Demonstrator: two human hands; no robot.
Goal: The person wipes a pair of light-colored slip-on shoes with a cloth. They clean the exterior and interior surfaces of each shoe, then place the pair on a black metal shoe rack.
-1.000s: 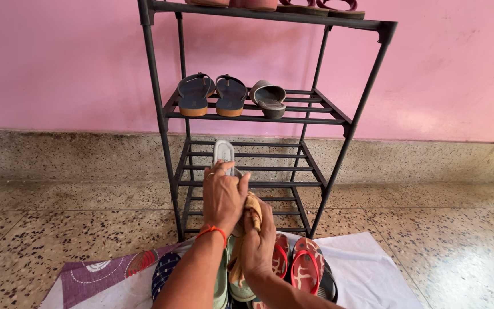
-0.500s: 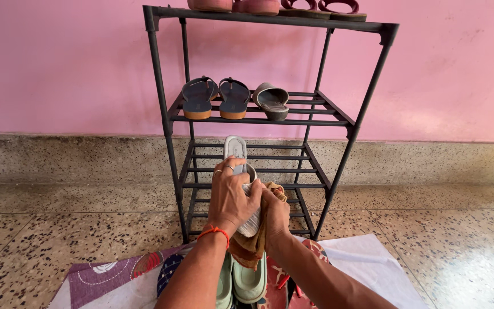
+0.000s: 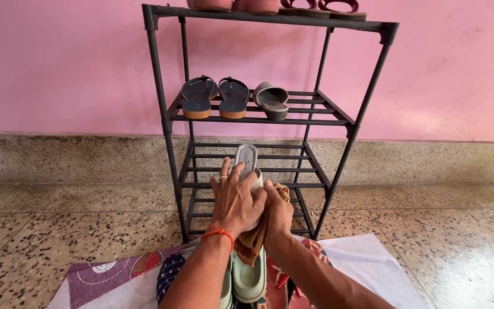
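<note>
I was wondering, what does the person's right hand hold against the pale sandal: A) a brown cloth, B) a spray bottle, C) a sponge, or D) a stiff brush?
A: the right hand presses a brown cloth to the pale sandal, which the left hand grips.

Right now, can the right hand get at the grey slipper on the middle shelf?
Probably not: the right hand grips a brown cloth against the white sandal. The grey slipper sits higher, unobstructed.

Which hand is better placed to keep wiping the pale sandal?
Right. The right hand already presses the brown cloth against the sandal; the left hand grips it.
</note>
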